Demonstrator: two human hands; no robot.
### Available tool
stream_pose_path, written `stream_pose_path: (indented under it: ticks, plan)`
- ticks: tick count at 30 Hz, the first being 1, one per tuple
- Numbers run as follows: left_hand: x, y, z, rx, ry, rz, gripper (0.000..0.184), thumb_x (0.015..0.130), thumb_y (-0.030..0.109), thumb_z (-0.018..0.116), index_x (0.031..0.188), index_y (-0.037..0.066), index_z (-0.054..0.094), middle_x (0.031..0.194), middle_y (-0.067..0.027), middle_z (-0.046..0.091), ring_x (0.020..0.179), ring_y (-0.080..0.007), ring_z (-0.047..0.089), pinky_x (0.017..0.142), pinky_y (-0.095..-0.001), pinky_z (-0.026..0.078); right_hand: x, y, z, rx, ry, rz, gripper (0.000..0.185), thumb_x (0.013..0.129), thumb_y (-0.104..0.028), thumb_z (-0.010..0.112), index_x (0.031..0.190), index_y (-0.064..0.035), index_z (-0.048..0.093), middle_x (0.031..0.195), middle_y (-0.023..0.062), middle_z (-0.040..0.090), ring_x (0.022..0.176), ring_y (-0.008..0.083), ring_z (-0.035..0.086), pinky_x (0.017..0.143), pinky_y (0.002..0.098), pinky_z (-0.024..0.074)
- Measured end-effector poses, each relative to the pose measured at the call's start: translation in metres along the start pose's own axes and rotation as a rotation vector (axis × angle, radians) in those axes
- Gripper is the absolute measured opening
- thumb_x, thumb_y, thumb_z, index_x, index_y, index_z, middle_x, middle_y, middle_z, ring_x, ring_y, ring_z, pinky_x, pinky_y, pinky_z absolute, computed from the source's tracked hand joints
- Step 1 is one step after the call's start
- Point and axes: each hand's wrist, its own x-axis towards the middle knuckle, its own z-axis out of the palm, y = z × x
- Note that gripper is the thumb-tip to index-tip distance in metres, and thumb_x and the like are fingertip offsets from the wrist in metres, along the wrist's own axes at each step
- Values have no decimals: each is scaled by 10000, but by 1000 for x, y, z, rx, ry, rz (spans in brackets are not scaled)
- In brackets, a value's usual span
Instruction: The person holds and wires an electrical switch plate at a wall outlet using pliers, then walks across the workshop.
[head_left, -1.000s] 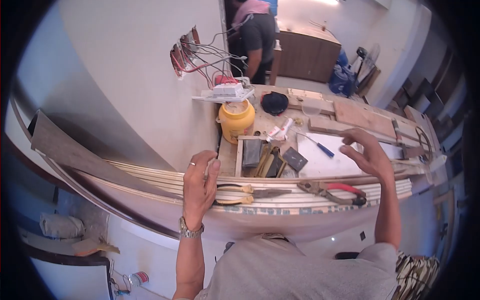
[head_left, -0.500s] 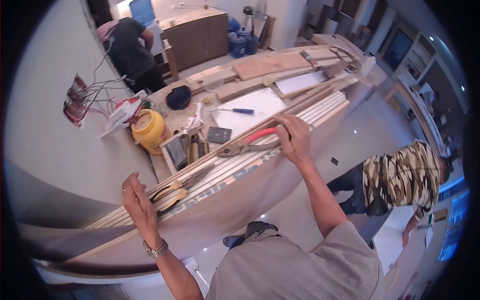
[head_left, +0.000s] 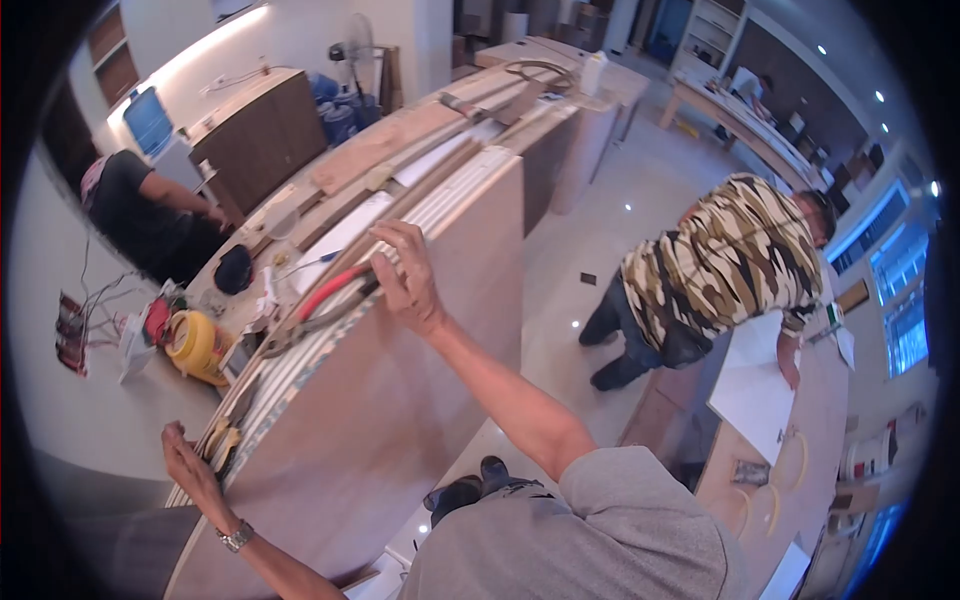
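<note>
Down came my right hand (head_left: 410, 285), fingers apart, beside the red-handled pliers' (head_left: 328, 290) grips; they lay lengthwise along the boards (head_left: 452, 206).

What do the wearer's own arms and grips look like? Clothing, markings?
Left grip and right grip: human, no gloves. Forearms bare. Left wrist: silver-coloured watch with metal band. Right arm: short, plain grey sleeve. No markings visible on it.

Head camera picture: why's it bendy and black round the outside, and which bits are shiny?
Head view: a wide lens probably bends and darkens the edges; the strip light glares, the windows glow blue, and bright spots glint on the floor.
</note>
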Motion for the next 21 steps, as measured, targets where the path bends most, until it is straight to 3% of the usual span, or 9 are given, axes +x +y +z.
stream_pose_path:
  ticks: [3, 6, 9, 10, 11, 12, 14, 16, 21]
  plan:
    - [7, -14, -4, 37, -13, -32, 588, 1175, 470, 434, 1353, -45, 656, 1222, -163, 711, 1090, -259, 645, 934, -400, 506, -44, 1, -52, -41, -11, 19, 375, 1008, -122, 682, 1355, -2, 609, 1349, 216, 607, 1289, 425, 555, 1086, 490, 456]
    - [15, -35, -5, 62, -14, 28, 601, 1171, 487, 435, 1365, -38, 656, 1231, -167, 712, 1091, -257, 643, 951, -405, 503, -139, -4, -118, -114, -205, 264, 329, 1042, -126, 651, 1332, 23, 604, 1289, 242, 618, 1201, 443, 593, 1036, 490, 488]
    - [17, -49, -5, 45, -26, 23, 641, 1163, 508, 441, 1442, -41, 619, 1334, -191, 704, 1199, -292, 655, 1004, -412, 497, -304, 34, -215, -213, -857, 715, 436, 1085, -293, 593, 1380, 27, 574, 1296, 289, 614, 1207, 486, 609, 1021, 537, 503]
    - [18, -48, -2, 54, -10, 37, 656, 1160, 514, 446, 1472, -42, 602, 1377, -200, 697, 1253, -305, 653, 1024, -414, 493, -402, 57, -255, -223, -885, 724, 477, 1076, -336, 601, 1396, 16, 583, 1348, 293, 630, 1216, 481, 621, 1057, 553, 499]
    - [17, -37, -2, 28, -31, -23, 652, 1170, 481, 444, 1467, -85, 569, 1420, -240, 663, 1289, -320, 631, 1078, -411, 457, -439, 49, -305, -344, -1268, 859, 510, 1068, -408, 595, 1355, 12, 634, 1351, 303, 659, 1236, 478, 632, 1075, 555, 502]
    - [20, -45, 2, 13, -43, -8, 652, 1170, 481, 444, 1467, -85, 569, 1420, -240, 663, 1289, -320, 631, 1078, -411, 457, -494, 44, -344, -467, -1410, 1098, 536, 1060, -464, 577, 1248, 21, 708, 1246, 308, 712, 1185, 475, 669, 1031, 554, 529]
    - [30, -78, 4, 6, -5, -11, 645, 1168, 469, 451, 1527, -60, 537, 1477, -234, 636, 1348, -329, 617, 1093, -419, 454, -591, 13, -434, -612, -1349, 1302, 479, 1017, -417, 607, 1098, 23, 776, 1113, 303, 751, 1085, 460, 724, 976, 556, 559]
    - [34, -81, 3, 13, -38, 1, 639, 1169, 452, 455, 1567, -46, 506, 1503, -230, 621, 1380, -332, 603, 1098, -417, 455, -679, -33, -505, -902, -924, 1560, 406, 974, -378, 639, 1025, -13, 810, 1093, 265, 770, 1046, 436, 738, 938, 545, 573]
    - [41, -93, 11, -24, -34, 37, 672, 1168, 479, 447, 1550, -70, 510, 1483, -259, 623, 1399, -350, 577, 1146, -431, 440, -734, -108, -574, -1049, -1420, 1159, 245, 819, -306, 731, 961, -121, 805, 989, 170, 768, 944, 344, 739, 823, 473, 584]
